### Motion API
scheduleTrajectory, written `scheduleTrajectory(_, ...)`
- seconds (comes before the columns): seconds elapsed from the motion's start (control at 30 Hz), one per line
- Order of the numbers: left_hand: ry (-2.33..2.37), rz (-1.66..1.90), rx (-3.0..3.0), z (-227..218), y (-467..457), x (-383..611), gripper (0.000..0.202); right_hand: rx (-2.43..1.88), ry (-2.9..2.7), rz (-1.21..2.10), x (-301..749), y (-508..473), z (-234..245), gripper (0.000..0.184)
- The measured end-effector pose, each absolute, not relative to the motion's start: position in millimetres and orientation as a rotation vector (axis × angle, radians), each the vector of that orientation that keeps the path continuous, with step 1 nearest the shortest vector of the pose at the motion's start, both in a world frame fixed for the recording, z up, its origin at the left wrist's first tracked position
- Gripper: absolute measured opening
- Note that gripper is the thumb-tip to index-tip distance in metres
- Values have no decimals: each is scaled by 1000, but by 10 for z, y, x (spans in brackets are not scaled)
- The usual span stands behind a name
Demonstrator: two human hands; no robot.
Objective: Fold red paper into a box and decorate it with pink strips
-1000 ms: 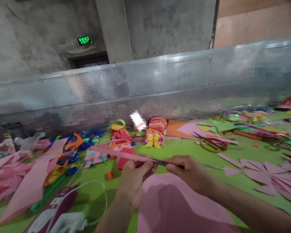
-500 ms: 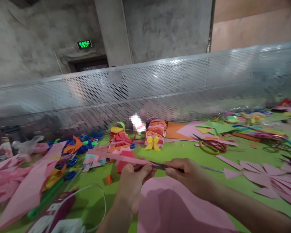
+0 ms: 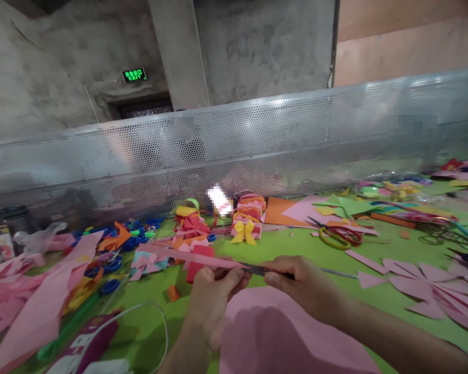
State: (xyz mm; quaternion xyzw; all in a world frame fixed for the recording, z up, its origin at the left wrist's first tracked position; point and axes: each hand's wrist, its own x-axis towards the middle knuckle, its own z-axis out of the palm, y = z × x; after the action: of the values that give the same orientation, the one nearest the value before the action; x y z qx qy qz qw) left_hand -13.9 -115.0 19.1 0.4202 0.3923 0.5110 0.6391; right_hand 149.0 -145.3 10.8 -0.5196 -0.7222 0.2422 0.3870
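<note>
My left hand [image 3: 222,288] pinches a long pink paper strip [image 3: 203,258] near its right end; the rest of the strip reaches out to the left. My right hand [image 3: 296,278] is closed around a pair of scissors, whose dark blades [image 3: 254,269] meet the strip's end beside my left fingertips. Its handles are mostly hidden in my palm. Below both hands lies a large pink paper sheet [image 3: 281,332], partly in shadow. Just beyond them are a red paper piece [image 3: 200,265] and a yellow paper bow [image 3: 245,232] on a small pink-and-white piece.
Red-and-yellow-handled scissors [image 3: 337,236] lie at right, near pink petal-shaped cutouts [image 3: 432,283]. At left are pink paper [image 3: 58,306], a purple-and-white device [image 3: 88,343] and a white cable [image 3: 166,322]. A perforated metal panel [image 3: 257,130] runs along the back.
The view has shifted slightly. Both hands keep nearly the same pose, with the scissors still at the strip's end.
</note>
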Motion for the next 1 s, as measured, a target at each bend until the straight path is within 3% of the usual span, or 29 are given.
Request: scheduleTrajectory(1.0,862,1161,878,159,-1129,-140,18,-1364,-1830,630,1523,-1428,84,23)
